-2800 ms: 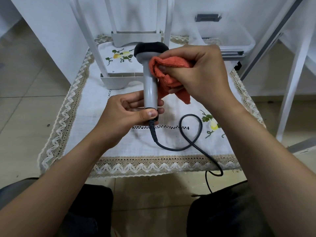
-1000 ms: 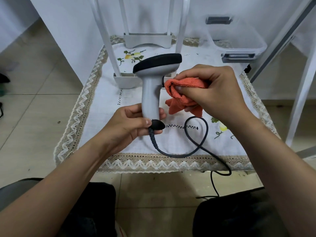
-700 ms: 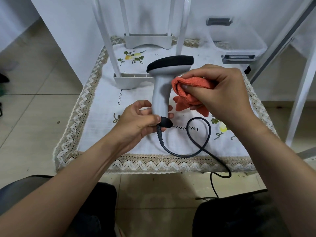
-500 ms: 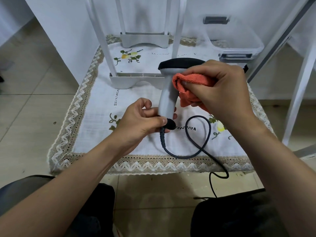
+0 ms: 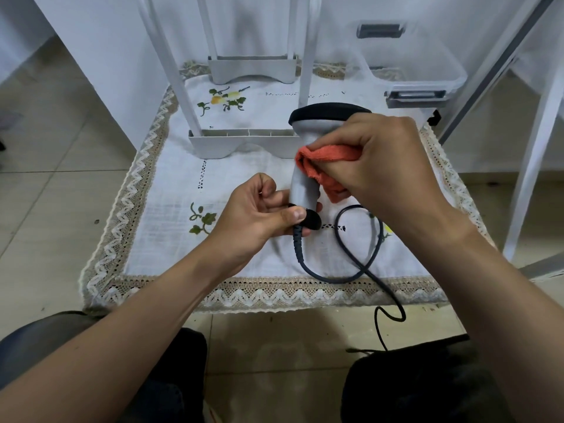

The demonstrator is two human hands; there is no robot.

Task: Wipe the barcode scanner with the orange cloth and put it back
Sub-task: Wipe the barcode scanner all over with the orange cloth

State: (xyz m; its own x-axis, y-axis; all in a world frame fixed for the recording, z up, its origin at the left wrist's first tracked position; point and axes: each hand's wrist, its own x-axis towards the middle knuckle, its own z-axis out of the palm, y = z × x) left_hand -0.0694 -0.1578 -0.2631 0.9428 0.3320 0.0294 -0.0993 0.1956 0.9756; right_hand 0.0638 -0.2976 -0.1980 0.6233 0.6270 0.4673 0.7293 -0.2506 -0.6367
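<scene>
The barcode scanner [image 5: 303, 181] is upright in front of me, held above the white embroidered tablecloth [image 5: 171, 190], black head far, cable end near. It looks like hard, smooth plastic, prob light and stiff, so it could twist or slip if pinched loosely. Best hold is low on the grey handle, just above the black end cap, which is where my left hand [image 5: 259, 219] has it: thumb and fingers closed round the base. My right hand [image 5: 378, 166] is closed on the orange cloth [image 5: 323, 166], soft and bunched, pressed against the handle's right side just under the head.

The cable [image 5: 351, 264] is limp, loops on the tablecloth and drops off the near edge; it'll drag a bit when I set the scanner back.

Hidden: scan window and trigger, can't see either. Right hand covers part of the head's right end and most of the cloth. A clear plastic bin [image 5: 409, 65] sits far right, contents hard to make out.
</scene>
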